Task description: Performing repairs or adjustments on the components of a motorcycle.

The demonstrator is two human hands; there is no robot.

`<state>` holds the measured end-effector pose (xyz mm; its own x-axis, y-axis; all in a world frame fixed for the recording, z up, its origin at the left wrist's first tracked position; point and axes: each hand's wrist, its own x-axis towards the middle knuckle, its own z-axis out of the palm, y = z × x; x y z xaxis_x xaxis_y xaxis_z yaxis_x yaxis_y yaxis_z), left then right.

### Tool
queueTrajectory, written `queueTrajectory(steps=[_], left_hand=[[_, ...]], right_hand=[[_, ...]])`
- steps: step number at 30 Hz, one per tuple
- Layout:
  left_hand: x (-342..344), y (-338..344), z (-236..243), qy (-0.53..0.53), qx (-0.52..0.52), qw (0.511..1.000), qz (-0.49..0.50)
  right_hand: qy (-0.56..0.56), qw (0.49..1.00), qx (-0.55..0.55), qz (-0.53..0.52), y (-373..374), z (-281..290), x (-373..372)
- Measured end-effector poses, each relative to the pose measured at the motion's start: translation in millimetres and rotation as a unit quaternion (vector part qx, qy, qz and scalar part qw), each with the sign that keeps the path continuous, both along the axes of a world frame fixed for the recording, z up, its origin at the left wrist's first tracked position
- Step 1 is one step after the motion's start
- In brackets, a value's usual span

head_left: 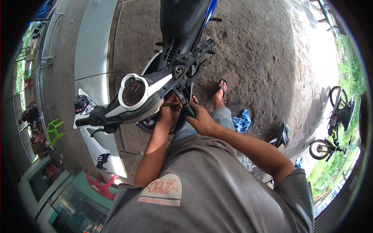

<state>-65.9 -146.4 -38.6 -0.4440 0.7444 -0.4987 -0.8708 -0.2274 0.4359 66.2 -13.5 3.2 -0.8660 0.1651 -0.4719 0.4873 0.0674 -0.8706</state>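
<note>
In front of me stands a motorbike with a black seat (182, 19) and a white-framed dashboard (133, 92) on its handlebar. Below the dashboard, my left hand (168, 113) has its fingers curled around something partly hidden among dark parts at the front. My right hand (203, 121) grips the dark green handle of a tool (189, 110), whose metal shaft angles up toward the steering stem beside my left fingers. My sandalled foot (220, 93) rests on the ground right of the bike.
White panels (91, 147) lie at left, near a green chair (54, 132), a red chair (101, 184) and glass cabinets (77, 206). Blue cloth (241, 121) and a grey-black part (281, 134) lie at right, before another motorbike (338, 116) parked in sunlight.
</note>
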Motion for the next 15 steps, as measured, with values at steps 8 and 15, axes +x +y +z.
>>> queueTrajectory(steps=[8, 15], left_hand=[[2.8, 7.8, 7.5, -0.018, -0.044, 0.999, 0.017], [3.0, 8.6, -1.3, -0.002, -0.054, 0.998, 0.022]], right_hand=[[-0.06, 0.998, 0.003, 0.023, 11.3, 32.4, -5.5], [0.0, 1.0, 0.005, -0.015, 4.6, 11.4, 0.3]])
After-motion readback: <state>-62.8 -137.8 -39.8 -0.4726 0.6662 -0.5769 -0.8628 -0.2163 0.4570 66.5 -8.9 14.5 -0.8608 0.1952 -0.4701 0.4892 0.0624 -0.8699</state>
